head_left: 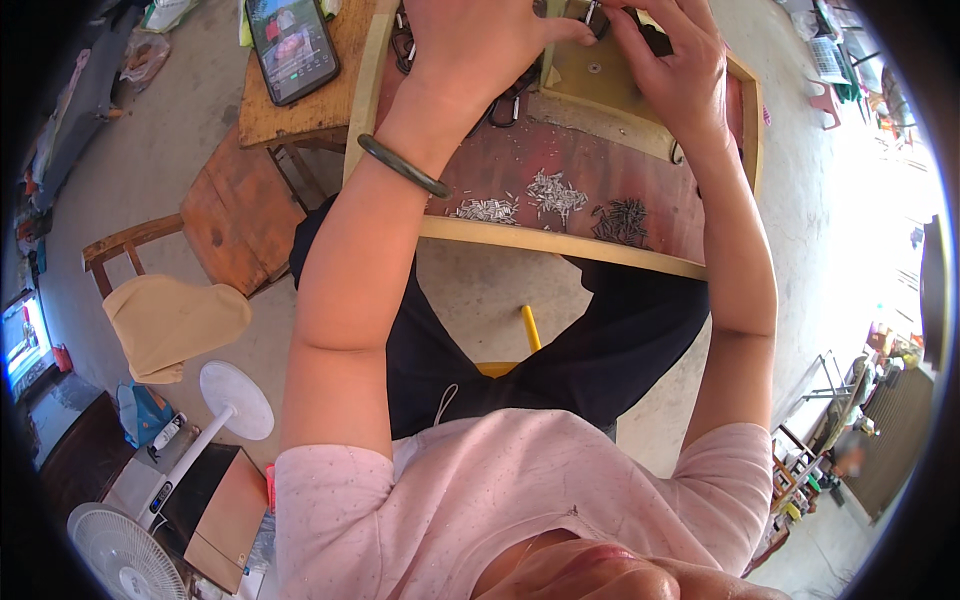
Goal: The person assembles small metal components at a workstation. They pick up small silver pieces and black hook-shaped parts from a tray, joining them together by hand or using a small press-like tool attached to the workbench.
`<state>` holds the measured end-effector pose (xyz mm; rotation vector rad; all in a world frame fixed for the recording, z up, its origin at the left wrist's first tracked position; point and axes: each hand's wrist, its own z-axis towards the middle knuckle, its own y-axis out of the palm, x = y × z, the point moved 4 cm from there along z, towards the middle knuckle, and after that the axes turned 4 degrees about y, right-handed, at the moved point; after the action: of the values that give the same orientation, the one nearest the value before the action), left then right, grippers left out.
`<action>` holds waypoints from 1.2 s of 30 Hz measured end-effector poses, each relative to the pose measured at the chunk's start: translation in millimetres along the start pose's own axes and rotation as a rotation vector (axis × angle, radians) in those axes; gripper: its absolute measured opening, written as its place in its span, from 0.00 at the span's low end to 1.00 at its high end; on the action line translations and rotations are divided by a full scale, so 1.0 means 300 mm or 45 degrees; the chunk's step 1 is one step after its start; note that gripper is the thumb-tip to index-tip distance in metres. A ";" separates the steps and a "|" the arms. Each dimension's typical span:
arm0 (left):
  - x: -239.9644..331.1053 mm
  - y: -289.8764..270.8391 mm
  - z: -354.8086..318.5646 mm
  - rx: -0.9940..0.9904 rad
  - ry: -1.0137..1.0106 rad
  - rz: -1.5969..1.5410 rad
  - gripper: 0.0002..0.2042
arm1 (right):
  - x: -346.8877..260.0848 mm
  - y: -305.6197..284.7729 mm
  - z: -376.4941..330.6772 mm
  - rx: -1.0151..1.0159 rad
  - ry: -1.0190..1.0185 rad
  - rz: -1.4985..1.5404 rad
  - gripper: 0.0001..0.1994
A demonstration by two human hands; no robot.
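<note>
While both hands (590,45) pinch a small metal part (592,12) — wooden tray (560,243); loose pin heaps (556,192) inside.

left arm: bare forearm rising from 7 toward 12 o'clock
left hand (470,45): fingers curled, thumb toward 3 o'clock
right hand (670,65): fingertips pinched at 12 o'clock, close beside the left

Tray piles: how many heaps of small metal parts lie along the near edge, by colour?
Silver heaps: 2, one at the left and one in the middle
Dark heaps: 1
Total: 3, all on the red tray, with both hands working at its far end.
</note>
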<state>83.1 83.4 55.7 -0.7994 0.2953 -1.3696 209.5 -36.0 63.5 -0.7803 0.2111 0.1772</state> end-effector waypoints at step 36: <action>-0.002 -0.004 -0.007 0.019 0.026 -0.029 0.27 | 0.057 0.007 0.070 -0.380 0.653 0.310 0.14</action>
<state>80.9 83.3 55.0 -0.7789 0.2922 -1.4007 228.1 -18.2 72.2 -1.0892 0.7803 0.2397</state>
